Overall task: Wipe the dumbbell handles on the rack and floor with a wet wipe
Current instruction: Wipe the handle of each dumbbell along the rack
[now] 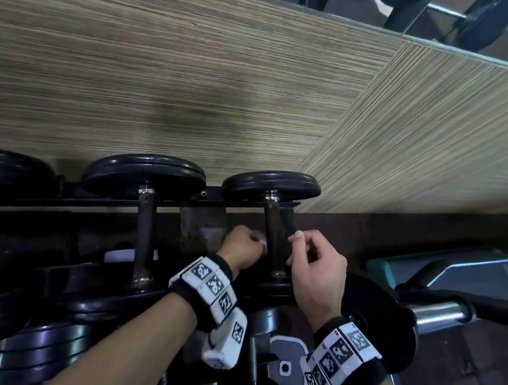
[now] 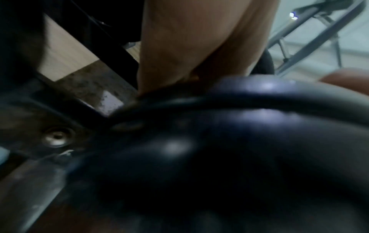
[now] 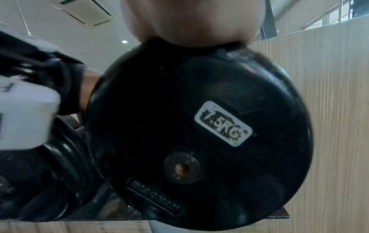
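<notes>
The wood-grain wall panel [image 1: 162, 74] fills the upper half of the head view, from 9 o'clock to 3 o'clock. Below it, the black rack [image 1: 204, 196] carries a row of dumbbells running from 9 o'clock toward the centre.

The rightmost dumbbell [image 1: 270, 186] is the work item. The right-wrist view shows its near end plate [image 3: 199, 126], marked 7.5KG. Its handle [image 1: 275, 238] has its long axis running from 12 o'clock to 6 o'clock in the head view, far plate at 12, near plate at 6 beneath the wrists. A second dumbbell [image 1: 142, 179] sits at 9 o'clock of it, handle roughly parallel.

The two hands flank the handle. The left hand [image 1: 244, 249] lies at 9 o'clock of the bar, fingers curled, just beside or touching it. A pale patch at its fingertips may be the wet wipe; this cannot be confirmed, and the left-wrist view is too blurred to settle it. The right hand [image 1: 316, 268] lies at 3 o'clock of the bar, fingers loosely curled, thumb and forefinger near each other. Whether it pinches anything cannot be told.

Judgement: both hands are about equally near the bar. A wipe stroke would need to follow the 12-to-6 axis. The handle appears mid-wipe or about to be wiped; other handles remain.
</notes>
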{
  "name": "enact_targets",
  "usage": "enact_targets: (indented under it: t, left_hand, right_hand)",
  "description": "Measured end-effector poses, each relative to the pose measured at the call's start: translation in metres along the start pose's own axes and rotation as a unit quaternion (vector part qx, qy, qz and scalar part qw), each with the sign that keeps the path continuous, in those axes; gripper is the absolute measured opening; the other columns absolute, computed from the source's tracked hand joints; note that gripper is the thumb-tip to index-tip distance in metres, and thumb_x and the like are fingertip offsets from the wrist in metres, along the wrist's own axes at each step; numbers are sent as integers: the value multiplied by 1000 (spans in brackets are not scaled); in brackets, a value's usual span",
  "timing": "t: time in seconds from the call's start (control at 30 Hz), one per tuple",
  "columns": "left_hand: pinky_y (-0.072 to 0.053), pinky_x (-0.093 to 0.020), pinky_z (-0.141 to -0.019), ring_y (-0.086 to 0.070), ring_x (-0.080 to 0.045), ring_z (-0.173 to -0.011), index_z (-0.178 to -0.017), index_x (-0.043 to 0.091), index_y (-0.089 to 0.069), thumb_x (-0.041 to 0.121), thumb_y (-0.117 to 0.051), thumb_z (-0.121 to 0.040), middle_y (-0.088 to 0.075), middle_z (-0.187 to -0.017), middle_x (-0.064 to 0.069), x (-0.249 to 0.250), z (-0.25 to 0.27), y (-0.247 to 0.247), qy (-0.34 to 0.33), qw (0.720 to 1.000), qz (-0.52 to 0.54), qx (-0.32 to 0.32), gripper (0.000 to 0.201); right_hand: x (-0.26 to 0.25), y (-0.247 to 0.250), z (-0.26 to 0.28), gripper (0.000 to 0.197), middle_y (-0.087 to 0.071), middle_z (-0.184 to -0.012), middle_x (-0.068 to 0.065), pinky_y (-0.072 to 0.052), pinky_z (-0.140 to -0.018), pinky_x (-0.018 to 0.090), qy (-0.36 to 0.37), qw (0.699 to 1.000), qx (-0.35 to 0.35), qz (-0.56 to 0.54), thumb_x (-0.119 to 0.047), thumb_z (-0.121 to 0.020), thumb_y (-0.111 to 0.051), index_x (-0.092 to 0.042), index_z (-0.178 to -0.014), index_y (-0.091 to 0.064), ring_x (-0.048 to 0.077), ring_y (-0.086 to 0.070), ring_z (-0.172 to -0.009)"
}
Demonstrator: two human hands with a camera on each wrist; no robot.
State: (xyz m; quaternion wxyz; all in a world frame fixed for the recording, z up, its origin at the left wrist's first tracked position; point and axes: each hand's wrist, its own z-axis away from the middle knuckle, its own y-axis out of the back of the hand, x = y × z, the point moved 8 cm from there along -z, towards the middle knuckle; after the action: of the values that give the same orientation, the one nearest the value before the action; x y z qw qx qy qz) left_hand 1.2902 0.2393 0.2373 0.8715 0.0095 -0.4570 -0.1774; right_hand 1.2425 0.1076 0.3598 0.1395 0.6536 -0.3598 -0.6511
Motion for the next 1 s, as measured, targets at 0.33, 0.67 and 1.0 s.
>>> enact_targets:
  t: [0.33, 0.67, 1.0]
  left_hand:
    - [-46, -24, -74, -58, -15, -78, -89, 8, -71, -4, -57, -92, -67, -86, -1, 25, -25, 25, -15, 980, 172, 102, 19]
    - [-46, -28, -94, -63, -26, -114, -111, 11, -74, 3, -54, -93, -71, -116, -10, 30, -6, 24, -32, 991, 57, 116, 28]
    - [-53, -37, -94, -69, -27, -102, -98, 10, -76, 7, -55, -91, -75, -100, -9, 19, 1, 13, -33, 995, 49, 81, 22]
  right_hand:
    - [-2, 2, 1, 29, -59, -57, 2, -48, -52, 41, 6, 1000, 8, -7, -28, -100, -55, -21, -73, -61, 18, -55, -49]
    - [-2, 2, 1, 29, -59, -57, 2, -48, -52, 42, 2, 1000, 6, -10, -26, -100, -55, -21, -72, -59, 18, -54, -49]
    - [-2, 2, 2, 28, -60, -58, 0, -52, -55, 39, -14, 1000, -2, -13, -32, -100, -54, -26, -73, -61, 15, -57, -52]
